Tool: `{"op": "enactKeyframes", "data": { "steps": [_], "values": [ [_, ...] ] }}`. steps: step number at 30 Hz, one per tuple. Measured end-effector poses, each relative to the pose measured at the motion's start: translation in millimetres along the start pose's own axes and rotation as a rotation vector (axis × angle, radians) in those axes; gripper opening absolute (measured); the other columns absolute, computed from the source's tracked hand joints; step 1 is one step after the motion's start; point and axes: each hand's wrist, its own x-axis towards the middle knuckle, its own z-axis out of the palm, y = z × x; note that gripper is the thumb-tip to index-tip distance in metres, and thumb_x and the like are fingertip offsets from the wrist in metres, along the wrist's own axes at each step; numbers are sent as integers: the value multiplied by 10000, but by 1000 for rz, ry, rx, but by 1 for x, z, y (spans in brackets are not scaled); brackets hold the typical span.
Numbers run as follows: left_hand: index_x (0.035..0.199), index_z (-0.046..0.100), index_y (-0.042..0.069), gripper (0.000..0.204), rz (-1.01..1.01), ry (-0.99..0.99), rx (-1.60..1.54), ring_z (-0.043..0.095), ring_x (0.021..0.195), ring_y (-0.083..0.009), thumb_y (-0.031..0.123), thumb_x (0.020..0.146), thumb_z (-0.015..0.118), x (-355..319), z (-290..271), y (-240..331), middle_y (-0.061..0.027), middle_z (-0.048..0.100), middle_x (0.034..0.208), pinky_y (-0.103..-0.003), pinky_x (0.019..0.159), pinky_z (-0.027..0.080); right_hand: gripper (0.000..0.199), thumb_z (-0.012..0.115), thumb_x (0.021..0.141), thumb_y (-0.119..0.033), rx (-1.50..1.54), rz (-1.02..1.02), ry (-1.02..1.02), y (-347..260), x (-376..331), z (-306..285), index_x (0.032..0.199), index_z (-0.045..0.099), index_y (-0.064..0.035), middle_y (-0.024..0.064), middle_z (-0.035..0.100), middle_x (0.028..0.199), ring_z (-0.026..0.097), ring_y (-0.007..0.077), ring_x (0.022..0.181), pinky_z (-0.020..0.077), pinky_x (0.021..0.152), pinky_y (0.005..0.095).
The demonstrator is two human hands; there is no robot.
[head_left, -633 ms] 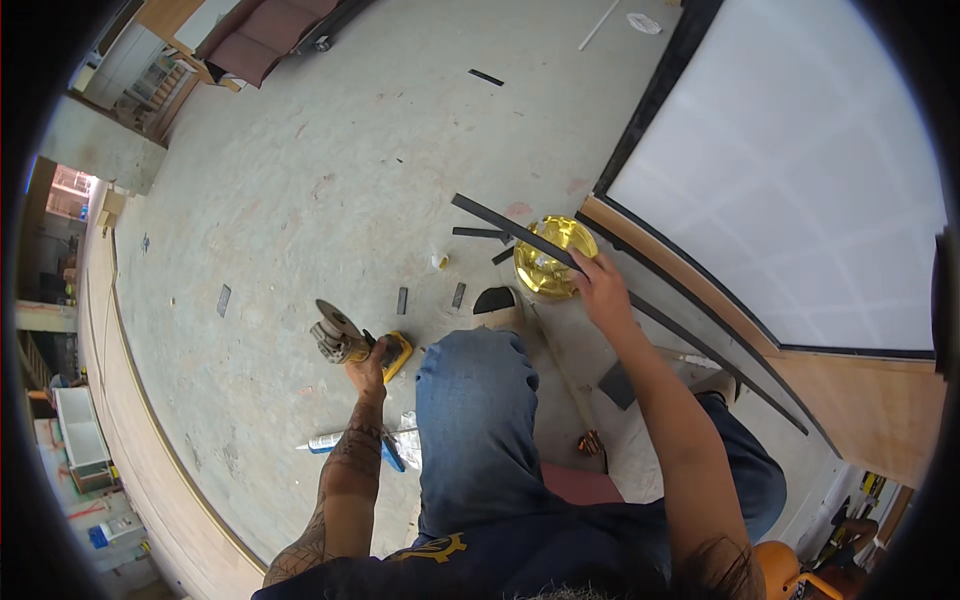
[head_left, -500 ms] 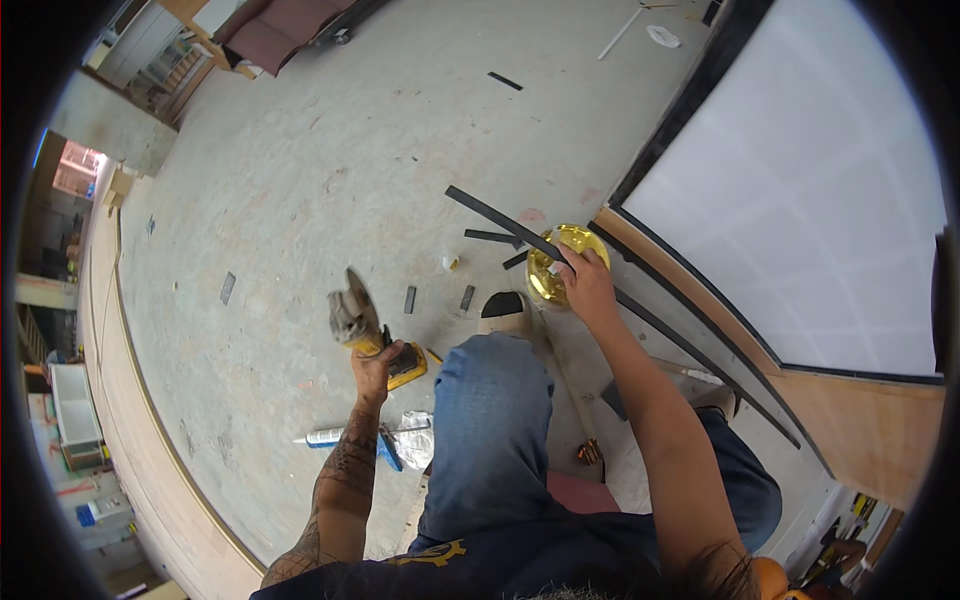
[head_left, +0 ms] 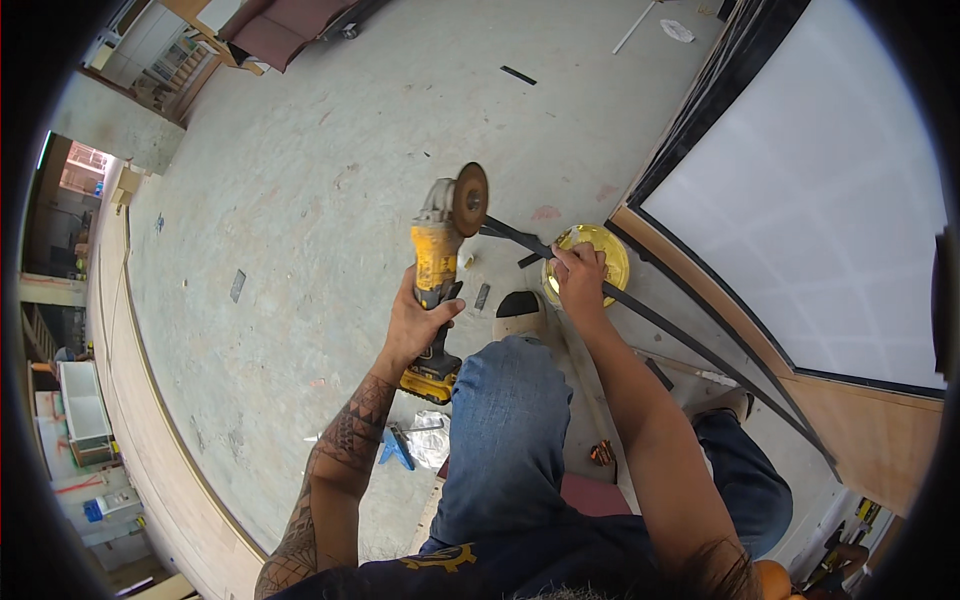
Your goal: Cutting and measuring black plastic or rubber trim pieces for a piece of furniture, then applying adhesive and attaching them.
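Observation:
My left hand [head_left: 420, 318] is wrapped round the body of a yellow and black angle grinder [head_left: 436, 255], held upright in front of my left knee. Its brown disc [head_left: 470, 200] is beside the far end of a long black strip [head_left: 660, 318]; whether they touch I cannot tell. My right hand [head_left: 580, 276] grips this strip, pressing it over the top of a round gold tin [head_left: 613, 258]. From there the strip slants back to the right, past my right forearm. Shorter black offcuts lie on the floor by the tin, one of them [head_left: 482, 297] near my shoe.
A white panel with a black edge and wooden side [head_left: 800, 220] stands close on the right. By my left forearm lie a blue caulking gun [head_left: 397, 448] and crumpled clear plastic [head_left: 430, 440]. An orange and black tool [head_left: 602, 453] lies between my legs. A maroon seat [head_left: 290, 28] is far left.
My left hand has brought the grinder up and to the right, turning it so the disc is at the strip's far end. My right hand keeps its grip on the strip over the tin.

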Motion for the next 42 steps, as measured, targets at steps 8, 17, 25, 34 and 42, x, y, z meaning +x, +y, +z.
{"op": "enactKeyframes", "data": {
  "steps": [8, 17, 25, 34, 42],
  "values": [
    [1545, 399, 13, 898, -47, -216, 240, 748, 787, -225, 176, 770, 822, 29, 20, -5, -178, 741, 1041, -354, 730, 621, 295, 825, 859, -128, 60, 26, -14, 11, -1, -3, 1154, 822, -148, 74, 641, 1098, 573, 339, 1030, 465, 920, 502],
    [1544, 403, 12, 844, -62, -256, 389, 764, 760, -266, 179, 796, 757, 46, 27, -4, -201, 752, 989, -381, 716, 630, 331, 858, 810, -86, 92, 2, 4, 15, -2, 3, 1133, 820, -145, 82, 636, 1074, 591, 348, 1013, 486, 886, 500],
    [1529, 404, 0, 821, -69, -281, 383, 736, 701, -224, 154, 804, 756, 47, 30, -12, -162, 737, 935, -360, 667, 616, 340, 855, 814, -81, 102, -29, -22, 16, 2, -1, 1145, 812, -146, 93, 625, 1070, 579, 343, 996, 485, 884, 485],
    [1550, 397, 7, 847, -7, -269, 390, 721, 691, -196, 131, 796, 760, 49, 30, -16, -139, 725, 933, -354, 649, 608, 333, 858, 810, -87, 98, -22, -20, 16, 2, 0, 1135, 813, -143, 96, 629, 1065, 581, 352, 996, 487, 888, 490],
    [1551, 396, 9, 860, -15, -266, 407, 727, 700, -208, 145, 784, 761, 51, 33, -15, -146, 729, 945, -358, 659, 612, 323, 853, 818, -106, 77, -2, -24, 16, 1, 0, 1134, 812, -155, 91, 627, 1068, 579, 350, 1004, 485, 895, 501]
  ]
}}
